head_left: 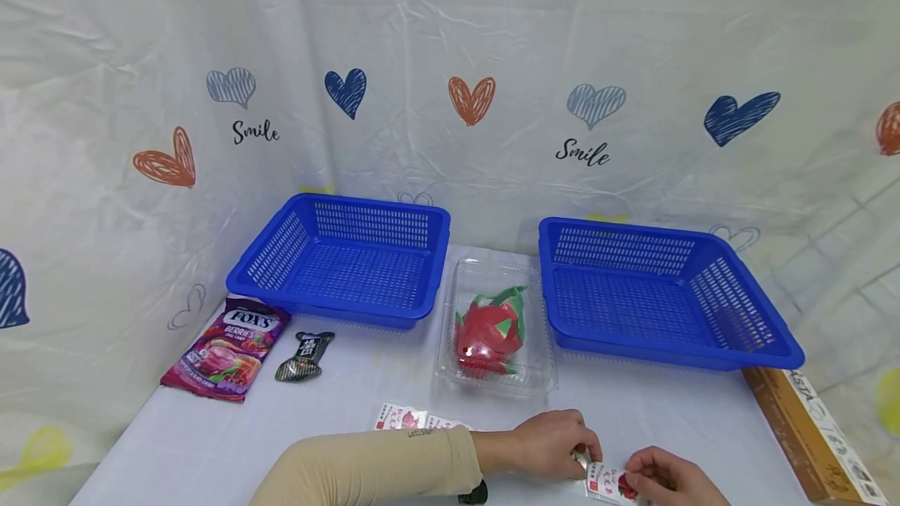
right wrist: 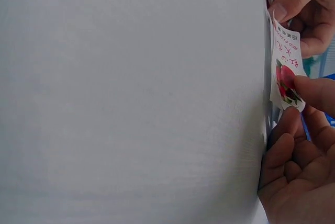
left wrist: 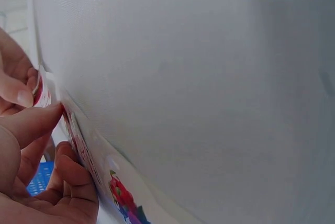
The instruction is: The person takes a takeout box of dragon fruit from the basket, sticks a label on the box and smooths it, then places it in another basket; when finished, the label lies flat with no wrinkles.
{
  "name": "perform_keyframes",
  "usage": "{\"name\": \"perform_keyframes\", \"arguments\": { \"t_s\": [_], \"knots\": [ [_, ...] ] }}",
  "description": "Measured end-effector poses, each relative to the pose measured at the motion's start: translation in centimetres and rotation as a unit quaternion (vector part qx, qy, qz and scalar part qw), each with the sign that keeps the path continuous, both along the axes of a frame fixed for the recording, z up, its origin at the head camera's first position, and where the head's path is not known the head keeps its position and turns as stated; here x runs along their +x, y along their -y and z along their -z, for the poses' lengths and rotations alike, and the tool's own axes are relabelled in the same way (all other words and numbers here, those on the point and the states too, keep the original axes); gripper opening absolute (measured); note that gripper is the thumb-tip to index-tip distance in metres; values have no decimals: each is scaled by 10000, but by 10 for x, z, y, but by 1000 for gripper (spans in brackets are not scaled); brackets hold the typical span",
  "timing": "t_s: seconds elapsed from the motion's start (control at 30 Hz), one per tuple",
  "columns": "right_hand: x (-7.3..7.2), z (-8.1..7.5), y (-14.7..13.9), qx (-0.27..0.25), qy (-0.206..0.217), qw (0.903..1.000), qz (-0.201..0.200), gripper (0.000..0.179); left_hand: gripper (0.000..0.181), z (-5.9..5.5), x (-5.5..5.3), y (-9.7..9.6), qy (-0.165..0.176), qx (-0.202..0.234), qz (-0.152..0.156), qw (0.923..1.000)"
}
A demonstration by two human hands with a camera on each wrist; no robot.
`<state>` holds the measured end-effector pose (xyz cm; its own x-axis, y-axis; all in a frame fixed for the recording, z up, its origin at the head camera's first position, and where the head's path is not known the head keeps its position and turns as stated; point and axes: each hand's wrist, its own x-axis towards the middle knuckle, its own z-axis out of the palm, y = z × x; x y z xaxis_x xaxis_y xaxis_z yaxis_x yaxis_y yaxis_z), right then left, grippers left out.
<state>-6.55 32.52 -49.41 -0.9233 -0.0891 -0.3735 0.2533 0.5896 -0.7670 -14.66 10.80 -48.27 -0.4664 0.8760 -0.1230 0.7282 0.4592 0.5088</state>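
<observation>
Near the front edge of the table, my right hand point(head_left: 671, 479) pinches a white sticker label point(right wrist: 288, 72) by its printed end, between thumb and finger. The label carries pink characters and a red dragon fruit picture. Beside it, my left hand point(head_left: 551, 443) pinches the strip of stickers point(left wrist: 123, 192) close to the label's other end. Whether the label is still joined to its backing I cannot tell. Part of the strip lies under my left sleeve point(head_left: 380, 463). Behind the hands stands a clear plastic box point(head_left: 541, 381) with a red and green dragon fruit point(head_left: 488, 334) in it.
Two blue baskets point(head_left: 415, 315) stand at the back, the right basket point(head_left: 654, 354) near a long pasta box point(head_left: 808, 436). On the left lie a purple candy bag point(head_left: 228, 350) and a small dark wrapped packet point(head_left: 305, 356). A dark object point(head_left: 473, 493) shows partly below my left sleeve.
</observation>
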Motion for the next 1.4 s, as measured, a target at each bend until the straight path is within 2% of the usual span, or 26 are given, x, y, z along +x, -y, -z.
{"name": "perform_keyframes", "arguments": {
  "t_s": [0.27, 0.6, 0.67, 0.87, 0.93, 1.03, 1.13, 1.2, 1.3, 1.37, 1.4],
  "knots": [
    [-1, 0, 0, -25, 215, 9985, 508, 36, 28, 2, 0, -1, -126, -78, -106, 9998],
    [-2, -11, -3, -398, 409, 9962, 657, 38, 36, 0, -1, -2, -263, -101, -42, 9996],
    [-2, -13, -3, -372, 409, 9968, 585, 38, 37, -2, -2, -1, -121, -117, 4, 9999],
    [-5, -19, -8, -343, 436, 9981, 262, 45, 39, -2, -8, 0, 652, -50, -22, 9979],
    [-5, -22, -8, -380, 452, 9980, 220, 48, 36, -2, -8, 2, 714, 118, -23, 9974],
    [-6, -24, -8, -416, 460, 9980, 141, 50, 29, -3, -8, 6, 803, 625, -13, 9948],
    [-7, -27, -8, -405, 466, 9981, -16, 48, 25, -4, -7, 9, 1204, 1284, -31, 9844],
    [-8, -29, -7, -459, 456, 9977, -206, 44, 23, -6, -7, 11, 1708, 1608, -42, 9721],
    [-10, -30, -6, -631, 414, 9959, -503, 38, 22, -8, -6, 12, 2188, 1766, 25, 9597],
    [-10, -31, -5, -795, 434, 9941, -599, 36, 21, -7, -5, 13, 2427, 1732, 70, 9545],
    [-10, -31, -5, -868, 441, 9933, -630, 36, 20, -7, -5, 13, 2460, 1693, 106, 9543]
  ]
}}
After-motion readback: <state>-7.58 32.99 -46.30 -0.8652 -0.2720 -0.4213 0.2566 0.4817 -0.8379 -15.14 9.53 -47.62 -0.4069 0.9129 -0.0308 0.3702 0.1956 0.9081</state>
